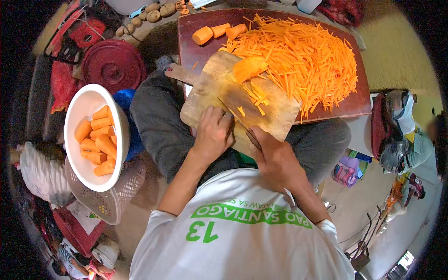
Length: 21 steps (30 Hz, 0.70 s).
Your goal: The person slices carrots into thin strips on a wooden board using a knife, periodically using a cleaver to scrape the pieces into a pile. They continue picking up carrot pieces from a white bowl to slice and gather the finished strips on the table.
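A worn wooden cutting board (pixel 196 100) lies in front of me, overlapping the edge of a dark red table (pixel 189 53). My right hand (pixel 275 158) is closed around the handle of a knife (pixel 253 138), its thin blade angled across the board. Beside the blade, my left hand (pixel 213 133) rests with curled fingers at the board's near edge; anything under them is hidden. Farther up the board sit a large carrot piece (pixel 249 69) and several cut carrot sticks (pixel 256 95). A big heap of carrot strips (pixel 298 60) covers the table's right side.
Peeled carrot chunks (pixel 202 35) lie at the table's far left. To my left, a white basin (pixel 73 140) of carrot pieces stands over a perforated basket (pixel 114 205). Behind it is a dark red lid (pixel 112 65). Potatoes (pixel 153 16) lie farther back, and bags (pixel 396 126) sit at right.
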Available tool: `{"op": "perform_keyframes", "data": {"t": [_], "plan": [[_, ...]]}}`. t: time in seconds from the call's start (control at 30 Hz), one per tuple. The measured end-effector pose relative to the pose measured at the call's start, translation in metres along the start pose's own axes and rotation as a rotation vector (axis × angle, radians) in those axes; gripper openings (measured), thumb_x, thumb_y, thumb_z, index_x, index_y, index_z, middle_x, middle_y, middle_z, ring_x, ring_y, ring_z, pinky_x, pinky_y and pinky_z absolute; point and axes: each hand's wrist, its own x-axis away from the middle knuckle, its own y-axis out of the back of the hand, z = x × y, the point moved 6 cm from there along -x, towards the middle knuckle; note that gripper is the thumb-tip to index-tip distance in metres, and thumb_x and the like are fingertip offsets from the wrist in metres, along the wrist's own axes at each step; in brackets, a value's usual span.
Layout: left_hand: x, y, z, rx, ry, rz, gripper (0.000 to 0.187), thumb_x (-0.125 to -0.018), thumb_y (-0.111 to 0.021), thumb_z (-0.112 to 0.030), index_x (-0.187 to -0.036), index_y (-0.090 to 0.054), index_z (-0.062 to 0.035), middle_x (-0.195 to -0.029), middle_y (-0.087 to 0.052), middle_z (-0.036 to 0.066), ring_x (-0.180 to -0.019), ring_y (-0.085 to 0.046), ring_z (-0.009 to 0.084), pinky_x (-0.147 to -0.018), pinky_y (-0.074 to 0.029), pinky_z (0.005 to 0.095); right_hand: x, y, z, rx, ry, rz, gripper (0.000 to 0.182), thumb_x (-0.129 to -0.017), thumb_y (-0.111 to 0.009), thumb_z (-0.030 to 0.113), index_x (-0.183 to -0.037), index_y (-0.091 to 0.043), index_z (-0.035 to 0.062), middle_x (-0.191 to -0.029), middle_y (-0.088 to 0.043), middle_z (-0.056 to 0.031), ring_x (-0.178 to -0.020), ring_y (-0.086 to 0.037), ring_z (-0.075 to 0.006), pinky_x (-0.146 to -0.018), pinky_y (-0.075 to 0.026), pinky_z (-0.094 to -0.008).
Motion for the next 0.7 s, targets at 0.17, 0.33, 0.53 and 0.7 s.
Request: {"op": "perform_keyframes", "data": {"t": [0.17, 0.33, 0.53, 0.7], "plan": [[0.001, 0.004, 0.002, -0.030, 0.017, -0.023, 0.031, -0.071, -0.077, -0.005, -0.101, -0.073, 0.0015, -0.092, -0.057, 0.016, -0.090, -0.057, 0.0384, -0.082, -0.048, 0.0496, -0.018, -0.005, -0.006, 0.035, 0.068, -0.042, 0.045, -0.099, -0.067, 0.008, -0.143, -0.055, 0.0037, -0.113, -0.071, -0.0306, -0.103, -0.070, -0.0525, -0.082, -0.058, -0.0560], [0.002, 0.006, 0.002, -0.009, 0.017, -0.048, 0.029, -0.073, -0.078, -0.004, -0.101, -0.074, 0.0016, -0.092, -0.058, 0.016, -0.091, -0.058, 0.0379, -0.082, -0.047, 0.0490, -0.001, 0.008, 0.005, -0.006, 0.031, -0.014, 0.048, -0.100, -0.067, 0.012, -0.146, -0.054, 0.0043, -0.115, -0.071, -0.0310, -0.103, -0.070, -0.0525, -0.085, -0.058, -0.0569], [0.004, 0.003, 0.002, 0.003, 0.009, -0.037, 0.028, -0.074, -0.077, -0.004, -0.101, -0.074, 0.0017, -0.091, -0.058, 0.016, -0.090, -0.057, 0.0379, -0.081, -0.047, 0.0487, -0.011, -0.003, 0.003, 0.005, 0.060, -0.043, 0.047, -0.100, -0.066, 0.009, -0.146, -0.055, 0.0060, -0.117, -0.071, -0.0305, -0.105, -0.070, -0.0519, -0.087, -0.058, -0.0566], [0.005, 0.004, 0.004, 0.012, -0.003, -0.089, 0.024, -0.074, -0.078, -0.005, -0.096, -0.072, 0.0014, -0.088, -0.057, 0.017, -0.088, -0.058, 0.0382, -0.080, -0.046, 0.0495, -0.004, 0.008, 0.011, -0.065, -0.004, 0.025, 0.041, -0.101, -0.066, 0.009, -0.140, -0.057, 0.0037, -0.113, -0.070, -0.0314, -0.103, -0.069, -0.0532, -0.085, -0.057, -0.0555]]}}
